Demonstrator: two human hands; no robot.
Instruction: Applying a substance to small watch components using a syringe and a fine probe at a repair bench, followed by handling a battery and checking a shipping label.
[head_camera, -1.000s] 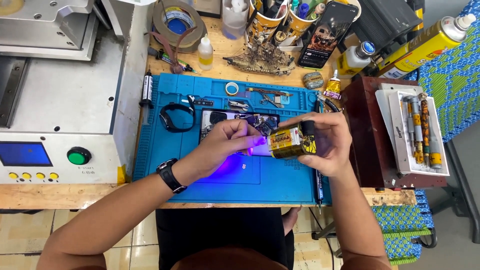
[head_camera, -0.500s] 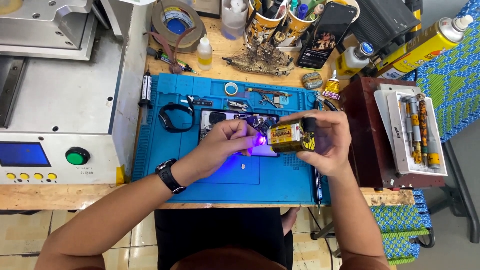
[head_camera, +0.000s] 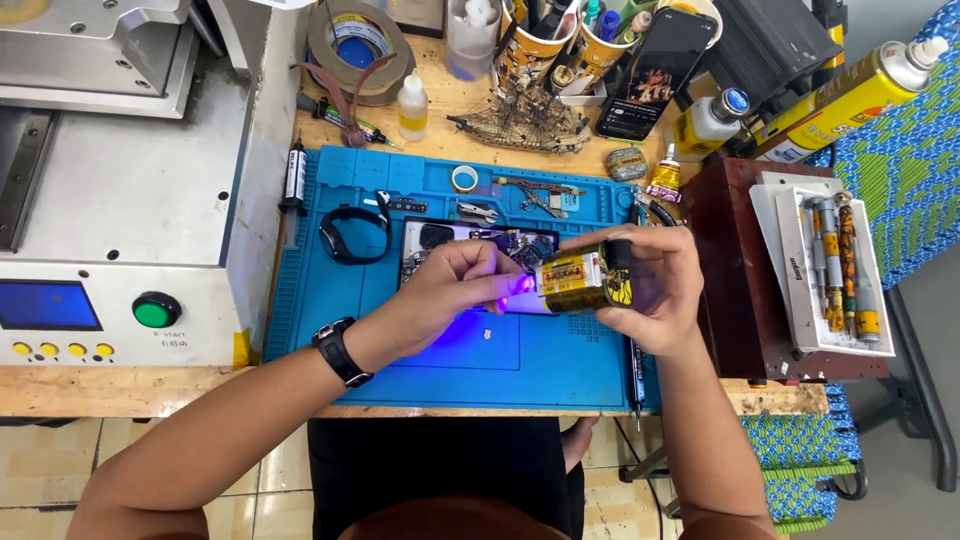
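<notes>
Two hands meet over the blue silicone work mat (head_camera: 340, 330). The right hand (head_camera: 655, 290) wraps a small yellow-and-black torch (head_camera: 583, 280) throwing violet light; the left hand (head_camera: 455, 290) has its fingertips pinched together in the glow, just above an opened dark phone (head_camera: 470, 245). Bare mat lies toward the near edge; clutter crowds the far edge.

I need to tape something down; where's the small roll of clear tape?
Head view: the small tape roll lies at the blue mat's far edge, left of the tweezers.
</notes>
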